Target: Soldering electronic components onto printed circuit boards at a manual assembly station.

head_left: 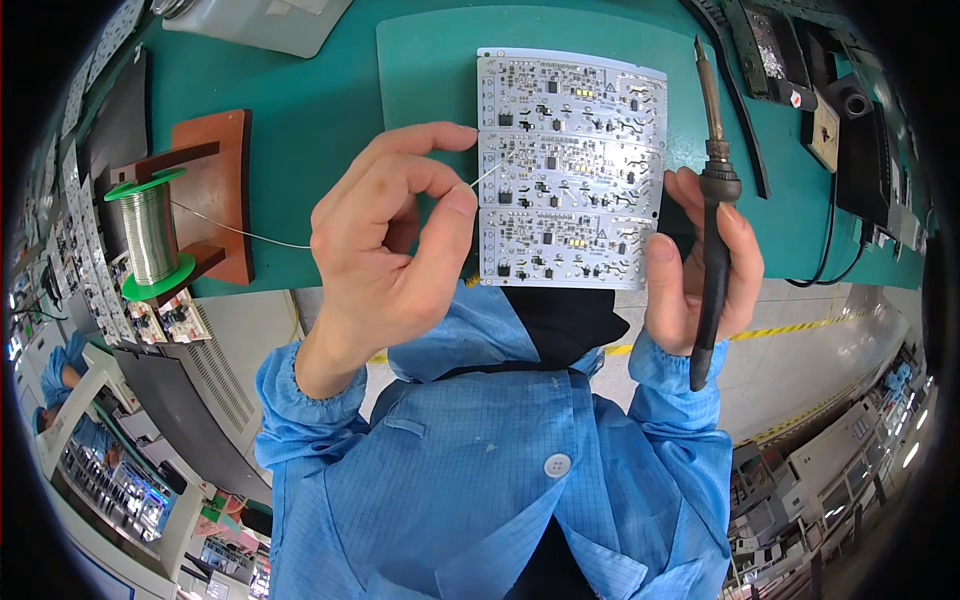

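A white circuit board panel (572, 170) with three joined sections of small parts lies in front of me. My left hand (390, 235) pinches thin solder wire (487, 175) between thumb and index finger. The wire's short end reaches over the left part of the middle section. Behind the hand it runs back to a green-flanged solder spool (148, 235). At the panel's right edge, my right hand (705, 260) holds a soldering iron (716, 230) by its black handle, metal tip pointing to the far side. Its thumb and a fingertip are close to the panel; contact is unclear.
The spool sits on a brown stand (235, 190) at the left of the green mat (420, 70). A pale container (265, 22) stands at the far left. Black equipment (865, 150) and cables line the right side. More circuit boards (85, 240) lie along the left.
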Available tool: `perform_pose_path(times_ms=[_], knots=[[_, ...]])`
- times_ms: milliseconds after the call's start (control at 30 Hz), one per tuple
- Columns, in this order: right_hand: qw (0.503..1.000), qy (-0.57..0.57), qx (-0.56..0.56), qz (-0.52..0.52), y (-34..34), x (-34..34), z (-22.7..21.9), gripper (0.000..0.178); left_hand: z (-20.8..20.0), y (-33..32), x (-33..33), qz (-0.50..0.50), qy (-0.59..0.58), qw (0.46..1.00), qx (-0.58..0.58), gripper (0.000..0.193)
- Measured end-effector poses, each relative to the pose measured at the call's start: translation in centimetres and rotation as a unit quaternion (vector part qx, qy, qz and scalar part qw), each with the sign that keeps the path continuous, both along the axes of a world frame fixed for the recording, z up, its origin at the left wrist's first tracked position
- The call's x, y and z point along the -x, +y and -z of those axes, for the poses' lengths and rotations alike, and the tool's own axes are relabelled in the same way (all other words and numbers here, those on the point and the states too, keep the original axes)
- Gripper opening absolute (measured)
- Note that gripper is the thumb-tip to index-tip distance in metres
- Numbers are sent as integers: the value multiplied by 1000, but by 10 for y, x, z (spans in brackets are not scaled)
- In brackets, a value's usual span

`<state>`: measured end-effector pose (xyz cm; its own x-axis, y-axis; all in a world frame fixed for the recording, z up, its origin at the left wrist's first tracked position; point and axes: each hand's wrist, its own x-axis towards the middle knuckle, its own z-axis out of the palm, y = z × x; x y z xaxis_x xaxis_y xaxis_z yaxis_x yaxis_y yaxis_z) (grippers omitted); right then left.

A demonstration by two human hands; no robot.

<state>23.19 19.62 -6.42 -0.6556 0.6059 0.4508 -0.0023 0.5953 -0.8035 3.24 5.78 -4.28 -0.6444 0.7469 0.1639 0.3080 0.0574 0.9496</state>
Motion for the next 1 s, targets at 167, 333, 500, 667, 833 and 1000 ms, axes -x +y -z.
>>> perform_pose_path(times_ms=[167,333,500,667,833,1000], knots=[[1000,-3,-5,-9,0,0,-2,54,0,-2,0,-8,-8,1000,-2,6],[1000,-1,-1,-8,0,0,-1,55,3,-1,0,-9,-22,999,-28,3],[1000,-2,3,-9,0,-1,-2,55,-1,3,7,-17,5,1000,-12,5],[1000,-4,6,-7,0,-1,0,57,-4,16,17,-47,26,998,-9,16],[1000,-4,7,-10,0,0,-2,57,-6,25,34,29,201,979,21,28],[1000,-2,-3,-13,1,0,-2,57,-14,35,32,41,193,976,96,29]])
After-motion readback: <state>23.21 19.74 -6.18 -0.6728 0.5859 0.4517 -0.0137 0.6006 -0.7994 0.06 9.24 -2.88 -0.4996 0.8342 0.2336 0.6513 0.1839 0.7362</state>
